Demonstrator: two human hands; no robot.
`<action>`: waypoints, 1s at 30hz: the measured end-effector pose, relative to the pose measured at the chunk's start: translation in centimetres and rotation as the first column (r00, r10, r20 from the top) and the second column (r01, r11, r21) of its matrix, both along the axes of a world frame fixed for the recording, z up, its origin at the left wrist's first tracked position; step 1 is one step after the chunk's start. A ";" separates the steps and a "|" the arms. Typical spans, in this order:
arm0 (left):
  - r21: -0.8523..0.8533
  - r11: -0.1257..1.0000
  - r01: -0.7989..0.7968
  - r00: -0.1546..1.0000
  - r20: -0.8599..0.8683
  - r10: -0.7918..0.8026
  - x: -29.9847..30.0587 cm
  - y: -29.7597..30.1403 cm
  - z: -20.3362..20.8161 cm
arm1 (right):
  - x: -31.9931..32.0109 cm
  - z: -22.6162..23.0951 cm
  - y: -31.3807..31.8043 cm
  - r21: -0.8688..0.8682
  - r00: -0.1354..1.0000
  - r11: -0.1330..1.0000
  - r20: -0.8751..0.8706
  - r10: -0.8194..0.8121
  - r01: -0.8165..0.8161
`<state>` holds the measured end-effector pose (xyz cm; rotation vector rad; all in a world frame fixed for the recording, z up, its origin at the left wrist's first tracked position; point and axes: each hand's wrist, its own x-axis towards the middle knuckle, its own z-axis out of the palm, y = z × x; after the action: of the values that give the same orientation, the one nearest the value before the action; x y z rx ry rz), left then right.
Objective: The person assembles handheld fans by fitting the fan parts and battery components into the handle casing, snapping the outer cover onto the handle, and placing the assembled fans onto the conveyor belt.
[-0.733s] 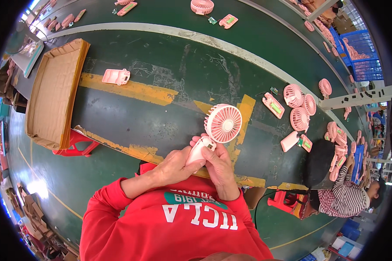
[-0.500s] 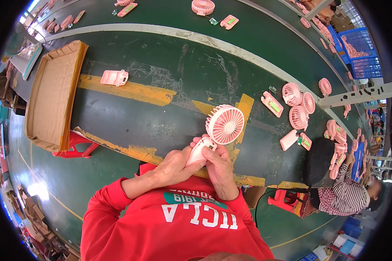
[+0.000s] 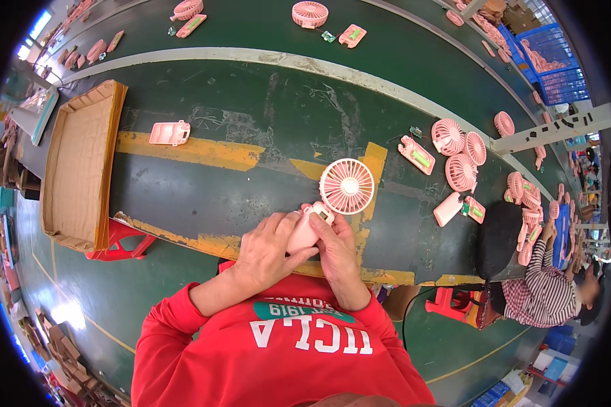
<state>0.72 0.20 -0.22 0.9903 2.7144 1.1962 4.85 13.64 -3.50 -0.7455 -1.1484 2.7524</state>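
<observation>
Between both hands is a pink handheld fan [image 3: 347, 186], its round grille pointing up and away from me over the worktable. My left hand [image 3: 268, 251] wraps the left side of the fan's pale pink handle. On the right side, my right hand [image 3: 338, 254] grips the handle near its top, the thumb beside a small dark slot below the head. The fingertips behind the handle are hidden. Farther left on the table lies an empty pink handle shell [image 3: 170, 133].
At the left stands a shallow cardboard tray [image 3: 75, 169]. To the right lie several fan heads [image 3: 461, 171], an open handle with a green part [image 3: 417, 155] and a pink cover [image 3: 448, 209]. Beyond a pale rail runs a green conveyor [image 3: 251, 27]. A person in stripes [image 3: 546, 288] sits at the right.
The fan has tipped so its grille faces up more squarely and its side rim is less visible. Both hands keep hold of the handle. The whole view has shifted slightly.
</observation>
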 end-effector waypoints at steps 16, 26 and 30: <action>-0.079 0.994 0.078 0.997 0.035 -0.075 -0.6 -0.3 0.6 | 0.8 -0.1 0.5 0.002 0.988 0.990 -0.062 0.140 -0.140; -0.037 0.990 0.136 0.975 0.182 -0.127 -1.9 -0.9 0.7 | 0.8 -0.2 0.7 -0.047 0.979 0.979 -0.067 0.193 -0.197; -0.017 0.999 0.042 0.977 0.209 -0.037 -1.2 -0.5 1.0 | 0.6 -0.1 0.8 -0.056 0.979 0.978 -0.042 0.199 -0.201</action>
<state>-0.51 -0.34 0.79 0.8586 2.5289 1.1884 5.46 14.47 -3.63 -0.6146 -1.2008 2.9634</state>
